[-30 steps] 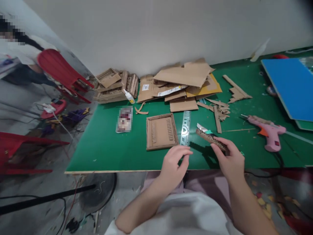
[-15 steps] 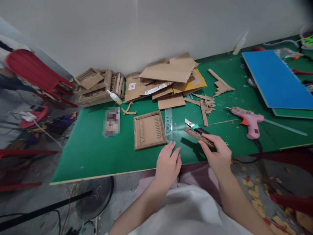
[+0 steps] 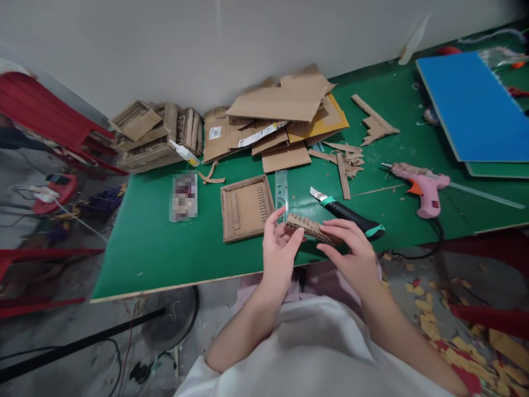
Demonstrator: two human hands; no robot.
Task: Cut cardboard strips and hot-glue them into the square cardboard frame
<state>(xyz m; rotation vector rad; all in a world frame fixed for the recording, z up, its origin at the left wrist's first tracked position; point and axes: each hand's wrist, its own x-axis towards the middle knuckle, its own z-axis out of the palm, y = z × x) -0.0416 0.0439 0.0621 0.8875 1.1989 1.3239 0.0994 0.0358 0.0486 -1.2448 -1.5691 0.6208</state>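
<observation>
Between both hands, above the near edge of the table, is a small corrugated cardboard block [image 3: 311,227] with its fluted edge showing. My right hand [image 3: 351,251] pinches its right end between thumb and fingers. At the left end, my left hand [image 3: 281,248] has its thumb against the block, the other fingers curled partly behind it. Just beyond lies a black and green utility knife [image 3: 347,214], blade out. A shallow square cardboard tray [image 3: 248,234] with two ridged strips inside rests left of my hands. A clear ruler [image 3: 281,190] lies beside the tray, partly covered by my left hand.
A pink hot glue gun [image 3: 427,184] lies to the right, near blue boards [image 3: 475,110]. Cardboard sheets [image 3: 276,102] are heaped by the wall, with stacked cardboard frames [image 3: 144,149] and a glue bottle [image 3: 184,153] to their left. Cardboard scraps [image 3: 349,165] lie behind the knife.
My right hand has brought the cardboard block leftward, away from the utility knife. My left hand has risen from the table edge and taken hold of the block's left end.
</observation>
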